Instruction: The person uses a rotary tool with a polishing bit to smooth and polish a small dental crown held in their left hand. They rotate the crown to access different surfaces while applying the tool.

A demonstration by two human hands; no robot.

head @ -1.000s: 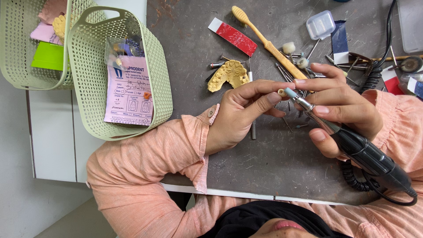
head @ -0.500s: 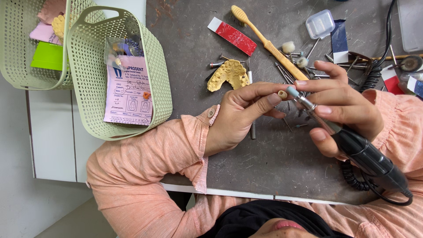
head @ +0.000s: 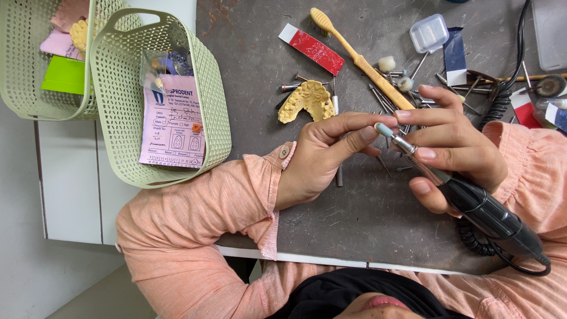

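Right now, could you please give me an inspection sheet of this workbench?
Surface: dark grey benchtop, scratched and worn.
Job's things: black rotary handpiece with a pale tip at the fingertips.
Clutter: yellow dental cast, toothbrush, red and white strip, small clear box, loose burs.
Grips: right hand holds the handpiece; left hand pinches at its tip; whether it holds anything cannot be told.
Cables: black coiled cord at the handpiece's rear.
Surroundings: two green baskets, the nearer holding a pink form.

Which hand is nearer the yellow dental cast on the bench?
Left. The left hand lies just below-right of the dental cast; the right hand, holding the black handpiece, is farther right.
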